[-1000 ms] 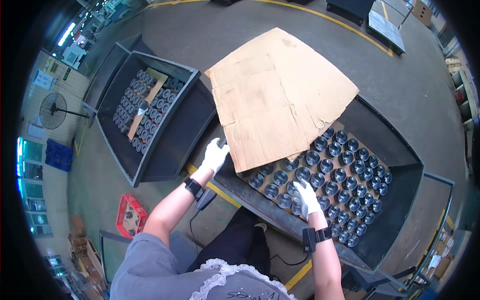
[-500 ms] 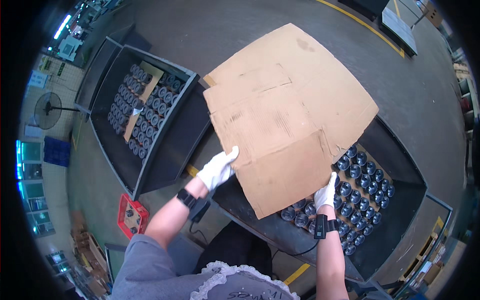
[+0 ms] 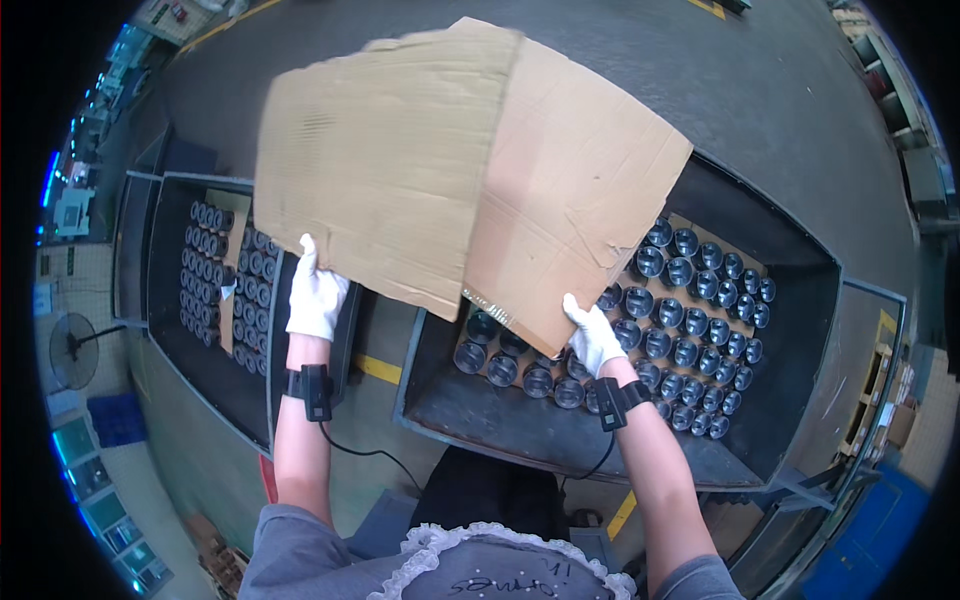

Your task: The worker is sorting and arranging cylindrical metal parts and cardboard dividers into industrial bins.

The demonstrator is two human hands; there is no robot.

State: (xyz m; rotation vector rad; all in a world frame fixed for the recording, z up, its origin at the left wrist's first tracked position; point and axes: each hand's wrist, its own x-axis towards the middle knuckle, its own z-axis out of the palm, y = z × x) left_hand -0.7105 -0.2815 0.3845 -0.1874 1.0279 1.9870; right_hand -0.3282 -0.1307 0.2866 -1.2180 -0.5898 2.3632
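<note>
A large brown cardboard sheet hangs over the near-left part of a dark metal bin. It shows two panels meeting along a slanting edge; whether they are one folded sheet or two, I cannot tell. My left hand, in a white glove, grips the lower edge of the left panel. At the lower right corner of the right panel, my right hand, gloved too, pinches its edge. Rows of shiny metal cups stand in the bin on cardboard, some hidden behind the sheet.
To the left is a second dark bin with rows of grey ring-shaped parts and a cardboard strip. A standing fan and a blue crate are farther left. Metal rails flank the right bin.
The cardboard has swung to the left and spread from one visible face into two panels. My left hand has moved left and up with it; my right hand has shifted left, uncovering more cups.
</note>
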